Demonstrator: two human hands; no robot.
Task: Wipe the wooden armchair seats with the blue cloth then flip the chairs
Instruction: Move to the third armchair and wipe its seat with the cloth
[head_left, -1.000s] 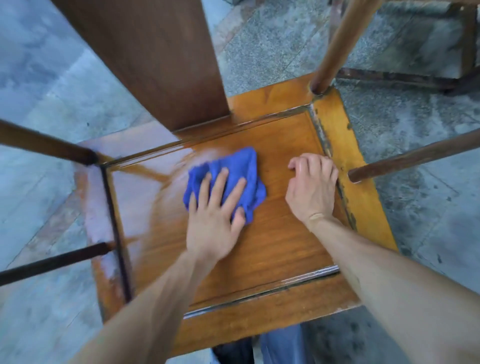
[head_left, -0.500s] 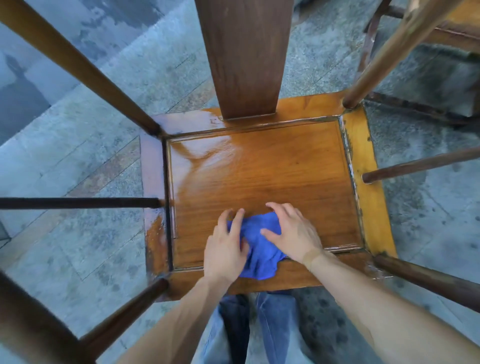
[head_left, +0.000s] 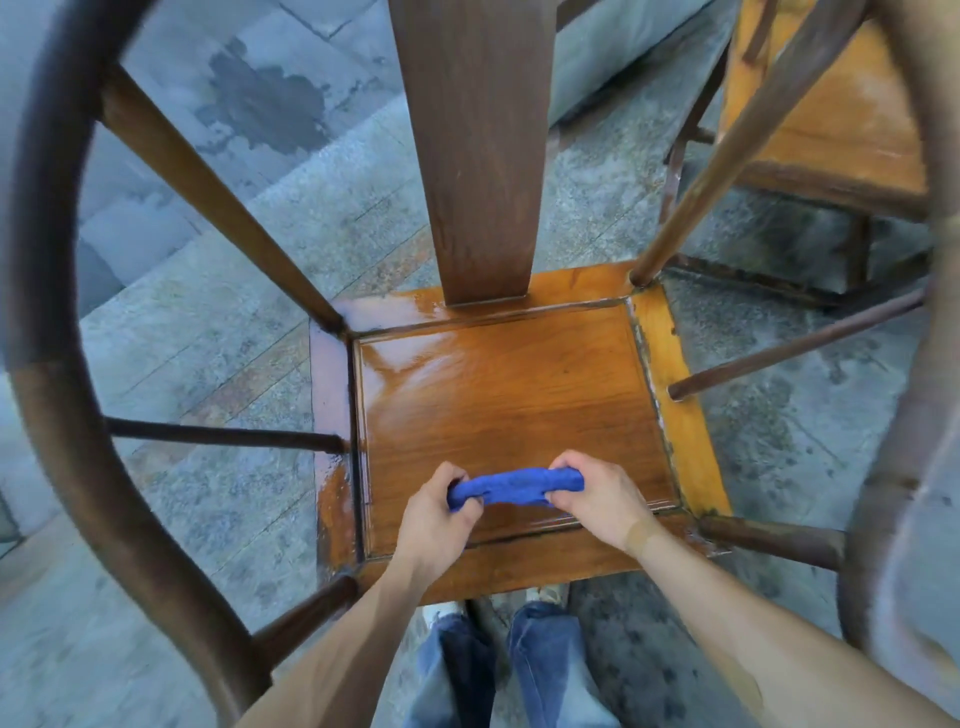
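The wooden armchair's seat (head_left: 498, 395) lies right below me, glossy and wet-looking toward its far left corner. The blue cloth (head_left: 514, 486) is bunched into a roll and stretched between both hands, just above the seat's near edge. My left hand (head_left: 436, 519) grips the roll's left end. My right hand (head_left: 597, 496) grips its right end. The chair's broad back slat (head_left: 472, 156) rises from the seat's far edge. Its curved arm rail (head_left: 57, 395) sweeps around the left of the view.
A second wooden armchair (head_left: 831, 119) stands at the upper right, its seat orange-brown. Thin spindles (head_left: 789, 343) cross on the right. The floor is grey stone paving (head_left: 218, 322) with a dark wet patch (head_left: 260, 104). My jeans-clad legs (head_left: 519, 670) stand at the seat's near edge.
The cloth went from flat under my left palm at mid-seat to the near edge, and is now lifted and bunched between both hands. The view has pulled back and tilted up.
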